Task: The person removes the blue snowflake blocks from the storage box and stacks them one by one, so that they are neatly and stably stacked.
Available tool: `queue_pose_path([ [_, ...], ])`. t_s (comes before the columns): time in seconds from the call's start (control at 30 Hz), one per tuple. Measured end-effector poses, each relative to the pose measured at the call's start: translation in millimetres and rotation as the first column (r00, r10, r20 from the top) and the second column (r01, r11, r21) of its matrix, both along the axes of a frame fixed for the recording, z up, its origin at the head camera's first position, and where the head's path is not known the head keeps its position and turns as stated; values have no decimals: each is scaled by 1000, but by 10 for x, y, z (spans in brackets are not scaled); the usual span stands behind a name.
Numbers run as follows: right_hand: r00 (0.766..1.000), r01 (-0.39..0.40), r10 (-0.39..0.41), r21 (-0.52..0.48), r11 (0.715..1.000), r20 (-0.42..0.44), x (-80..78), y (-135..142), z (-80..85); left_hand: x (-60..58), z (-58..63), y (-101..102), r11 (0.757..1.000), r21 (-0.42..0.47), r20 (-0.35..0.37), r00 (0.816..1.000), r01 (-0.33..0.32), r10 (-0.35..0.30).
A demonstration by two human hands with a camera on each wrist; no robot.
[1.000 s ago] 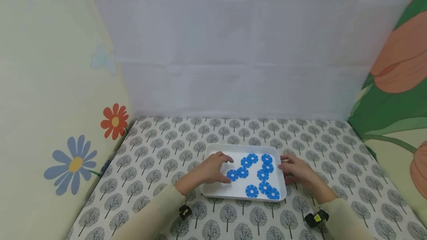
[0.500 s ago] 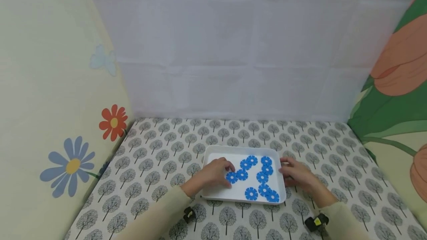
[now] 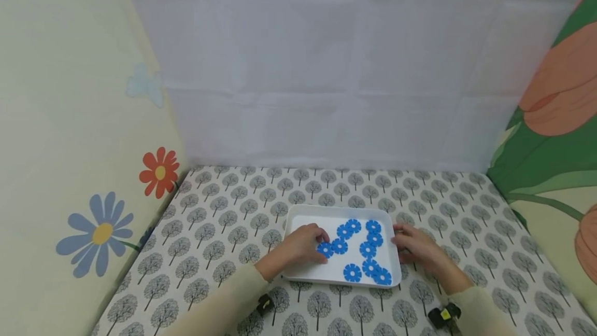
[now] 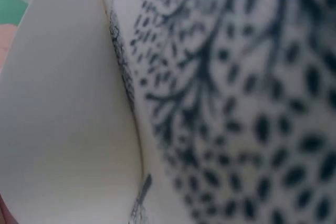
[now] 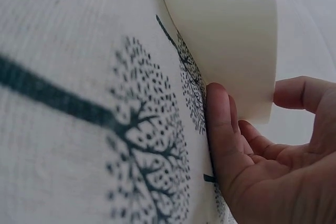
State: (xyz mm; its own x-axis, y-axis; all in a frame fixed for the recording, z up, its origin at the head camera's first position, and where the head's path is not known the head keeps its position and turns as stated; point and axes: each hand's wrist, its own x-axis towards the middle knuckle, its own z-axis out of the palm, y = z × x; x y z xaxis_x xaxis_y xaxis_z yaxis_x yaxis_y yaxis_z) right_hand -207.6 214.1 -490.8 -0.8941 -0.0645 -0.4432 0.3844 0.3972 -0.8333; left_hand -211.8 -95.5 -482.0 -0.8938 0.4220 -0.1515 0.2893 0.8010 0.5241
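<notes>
A shallow white tray [image 3: 303, 275] on the tablecloth holds several blue snowflake discs [image 3: 368, 249], flower-shaped with notched edges and white centres. My left hand [image 3: 302, 247] reaches over the tray's left part, its thumb and forefinger pinching the leftmost blue snowflake disc [image 3: 325, 250] by its edge. That disc overlaps or adjoins another snowflake disc [image 3: 339, 246]. At the tray's right end, my right hand [image 3: 418, 247] holds the side wall. In the right wrist view its fingers [image 5: 223, 124] lie along the outer wall of the tray [image 5: 231, 40], one fingertip at the rim.
The tablecloth [image 3: 224, 219] has a print of grey trees. A white cloth backdrop [image 3: 298, 66] rises behind the table, and painted panels with flowers [image 3: 104, 232] stand at both sides. The left wrist view mostly shows the tray's outer wall [image 4: 68, 103] and blurred cloth.
My left hand's thumb and forefinger have come together from a wide spread, onto the leftmost snowflake disc. My right hand stays at the tray's right side.
</notes>
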Motion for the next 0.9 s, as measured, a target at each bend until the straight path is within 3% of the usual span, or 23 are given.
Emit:
queue_pose_path([
  [0.23, 999, -23, 23, 0, 1000, -42, 36, 8, -9, 14, -11, -7, 1000, -22, -30, 999, 15, -15],
  [0.57, 1000, 3, -3, -20, 1000, -18, 42, -16, 15, 48, 52, -50, 999, 33, -15, 1000, -3, 3],
  [0.67, 1000, 12, -12, -30, 999, -16, 39, -19, 23, 54, 110, -95, 1000, 21, -40, 999, -7, 7],
  [0.9, 999, 43, -43, -39, 998, 3, 12, -32, 56, 35, 271, -288, 996, 87, -59, 998, -16, 22],
])
